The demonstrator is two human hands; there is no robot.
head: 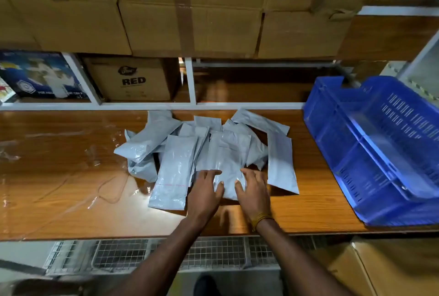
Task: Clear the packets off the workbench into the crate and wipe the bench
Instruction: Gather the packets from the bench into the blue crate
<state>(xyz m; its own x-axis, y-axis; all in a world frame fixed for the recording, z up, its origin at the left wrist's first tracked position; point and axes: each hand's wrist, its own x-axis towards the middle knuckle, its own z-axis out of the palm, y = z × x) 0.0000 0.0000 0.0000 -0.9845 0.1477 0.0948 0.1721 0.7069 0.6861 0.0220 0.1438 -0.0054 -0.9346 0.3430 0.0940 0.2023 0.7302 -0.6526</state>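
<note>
Your two forearms reach forward from the bottom of the view, over the front edge of the wooden surface (71, 153). Your left hand (206, 191) lies palm down with fingers spread on the near end of a grey packet (225, 155) in the middle of the pile, thumb pointing inward. Your right hand (255, 188), with a yellow thread band (261, 218) at the wrist, lies just beside it on the same packet, fingers also spread and loose. Neither hand has closed around anything; both rest flat on the plastic.

The packets (175, 167) lie in a loose, overlapping heap at the centre of the surface, some flat, some crumpled at the left side of the heap. A blue crate (332, 143) stands at the right end of the surface, tilted and apart from the pile; its floor looks bare. A sheet of clear film (59, 177) covers the left part of the surface. Behind, cardboard boxes (190, 10) fill the shelves.
</note>
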